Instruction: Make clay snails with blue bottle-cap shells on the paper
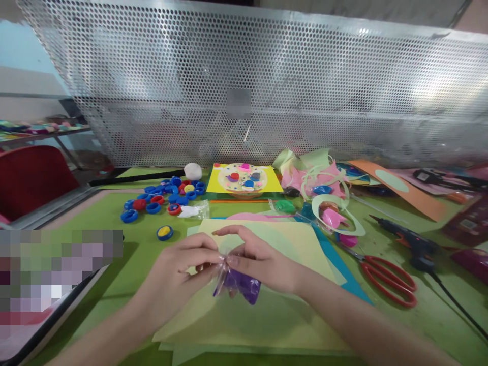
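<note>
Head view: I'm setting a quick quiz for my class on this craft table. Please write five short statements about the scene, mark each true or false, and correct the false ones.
1. The left hand and the right hand both touch the purple packet. True.
2. The scissors have blue handles. False: the handles are red.
3. The glue gun lies on the right side of the view. True.
4. The blue and red rings are grouped on the right. False: they are grouped on the left.
5. The yellow card lies beyond the hands. True.
</note>
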A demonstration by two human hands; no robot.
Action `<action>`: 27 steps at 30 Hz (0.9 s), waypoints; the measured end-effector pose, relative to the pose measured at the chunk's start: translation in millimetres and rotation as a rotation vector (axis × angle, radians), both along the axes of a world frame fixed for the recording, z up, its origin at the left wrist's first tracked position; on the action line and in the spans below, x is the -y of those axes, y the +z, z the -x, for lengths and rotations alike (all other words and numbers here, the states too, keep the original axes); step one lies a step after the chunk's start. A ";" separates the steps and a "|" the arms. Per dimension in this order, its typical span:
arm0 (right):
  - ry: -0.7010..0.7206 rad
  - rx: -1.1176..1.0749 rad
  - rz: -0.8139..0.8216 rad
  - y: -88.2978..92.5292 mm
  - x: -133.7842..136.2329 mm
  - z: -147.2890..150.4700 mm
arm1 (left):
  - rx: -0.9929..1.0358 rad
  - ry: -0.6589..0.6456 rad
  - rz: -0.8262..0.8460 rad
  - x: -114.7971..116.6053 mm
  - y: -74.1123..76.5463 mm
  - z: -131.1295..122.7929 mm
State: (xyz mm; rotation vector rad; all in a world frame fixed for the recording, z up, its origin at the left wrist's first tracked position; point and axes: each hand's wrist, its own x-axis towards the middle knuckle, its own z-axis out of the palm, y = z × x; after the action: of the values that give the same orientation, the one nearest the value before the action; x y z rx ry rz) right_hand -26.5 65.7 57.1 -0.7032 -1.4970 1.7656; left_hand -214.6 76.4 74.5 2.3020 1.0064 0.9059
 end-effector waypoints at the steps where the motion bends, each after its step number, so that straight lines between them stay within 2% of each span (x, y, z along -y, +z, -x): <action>1: -0.003 -0.007 0.005 0.2 0.3 0.3 | 0.019 0.012 -0.024 1.1 -1.4 -0.3; 5: 0.005 -0.057 0.015 0.2 0.4 1.0 | 0.074 0.083 -0.048 3.2 0.3 -2.3; 10: -0.018 -0.099 0.001 1.7 -0.3 -0.9 | 0.151 0.255 0.098 -6.1 14.8 4.8; 13: -0.028 -0.094 0.029 3.3 0.1 -2.0 | 0.268 0.308 0.148 -13.2 15.0 12.6; 21: -0.072 -0.146 0.080 5.1 0.1 -0.9 | 0.544 0.118 0.638 -15.9 0.9 5.4; 27: -0.194 -0.093 -0.012 1.4 -2.5 5.8 | 0.446 0.041 0.748 -16.4 1.2 -3.2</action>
State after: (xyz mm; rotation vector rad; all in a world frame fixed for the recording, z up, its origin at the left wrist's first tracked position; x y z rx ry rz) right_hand -32.3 68.3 58.6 -0.7243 -1.3299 1.6190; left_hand -211.4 92.8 75.7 1.3904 0.9742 0.8195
